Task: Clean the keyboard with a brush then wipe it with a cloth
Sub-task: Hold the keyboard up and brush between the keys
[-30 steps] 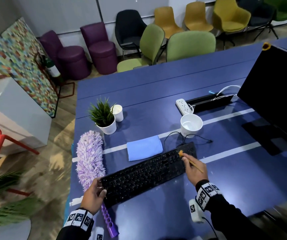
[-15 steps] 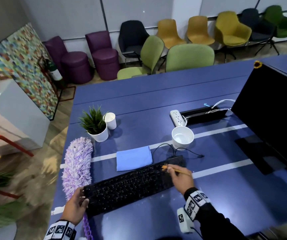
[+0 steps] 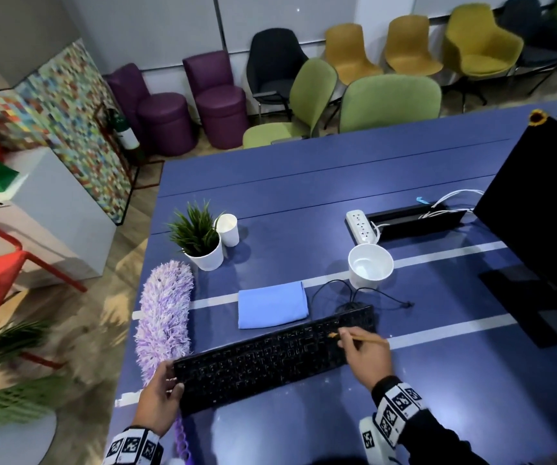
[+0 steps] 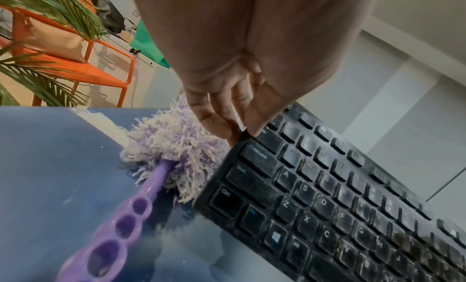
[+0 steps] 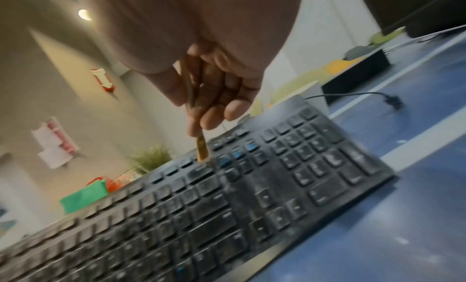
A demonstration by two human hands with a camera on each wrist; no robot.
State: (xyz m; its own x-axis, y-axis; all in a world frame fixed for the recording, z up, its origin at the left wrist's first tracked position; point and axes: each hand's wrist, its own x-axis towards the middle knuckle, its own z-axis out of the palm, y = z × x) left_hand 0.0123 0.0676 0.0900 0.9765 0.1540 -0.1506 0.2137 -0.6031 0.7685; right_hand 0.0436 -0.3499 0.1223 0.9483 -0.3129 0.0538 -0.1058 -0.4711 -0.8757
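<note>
A dusty black keyboard point(image 3: 270, 357) point(image 4: 327, 206) point(image 5: 227, 206) lies slantwise on the blue table point(image 3: 304, 196). My left hand point(image 3: 159, 394) point(image 4: 234, 125) grips its left end, thumb on the top edge. My right hand point(image 3: 364, 354) point(image 5: 214, 107) pinches a thin wooden brush point(image 3: 359, 337) point(image 5: 201, 146); its bristle tip touches the keys just left of the number pad. A folded light-blue cloth point(image 3: 272, 308) lies flat just beyond the keyboard.
A purple fluffy duster point(image 3: 164, 310) point(image 4: 174, 144) lies left of the keyboard, its handle under my left hand. Behind stand a white bowl point(image 3: 370, 266), a potted plant point(image 3: 200, 239), a paper cup point(image 3: 228, 229), a power strip point(image 3: 362, 226), and a black monitor point(image 3: 539, 223) at right.
The brush tip has moved left along the keyboard's far rows, from the right end toward the middle. My left hand keeps its hold on the left end. The head camera shifted.
</note>
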